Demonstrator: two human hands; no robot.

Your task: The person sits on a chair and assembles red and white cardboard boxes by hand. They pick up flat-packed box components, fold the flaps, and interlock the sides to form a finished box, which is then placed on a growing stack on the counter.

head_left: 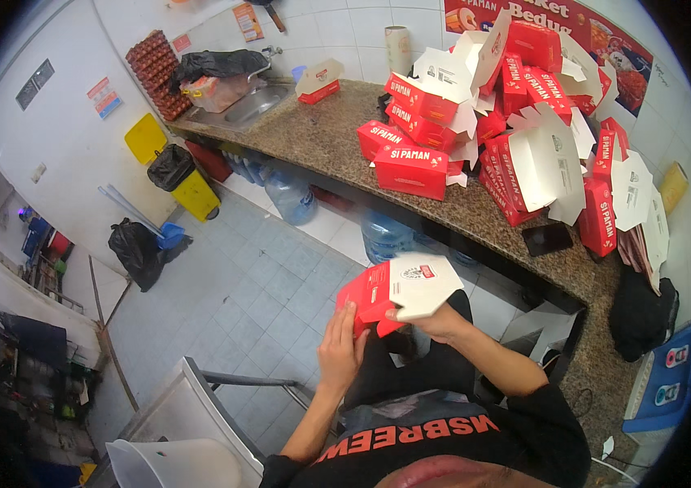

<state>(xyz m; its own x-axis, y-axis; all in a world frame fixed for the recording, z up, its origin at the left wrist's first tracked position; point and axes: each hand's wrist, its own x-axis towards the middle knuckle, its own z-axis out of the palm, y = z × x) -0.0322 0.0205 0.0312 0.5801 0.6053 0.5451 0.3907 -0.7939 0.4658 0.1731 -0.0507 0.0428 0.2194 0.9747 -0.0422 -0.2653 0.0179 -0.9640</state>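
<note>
Over my lap I hold a red and white cardboard food box [368,293], its white flap spread out to the right. My left hand [339,348] grips the red side at its lower left, fingers bent against the board. My right hand [441,322] is closed on the lower edge below the white flap; the flap partly hides its fingers. On the counter in front, a heap of similar folded boxes [412,169] lies stacked at odd angles, many with white lids raised. Another such box [319,81] stands apart, near the sink.
The granite counter [321,130] runs from the sink [257,104] to my right, with a dark phone [547,239] near its edge. Large water bottles [290,199] stand underneath. A yellow bin [195,193] and a black bag [135,254] are at left; a white bucket [174,465] sits near me.
</note>
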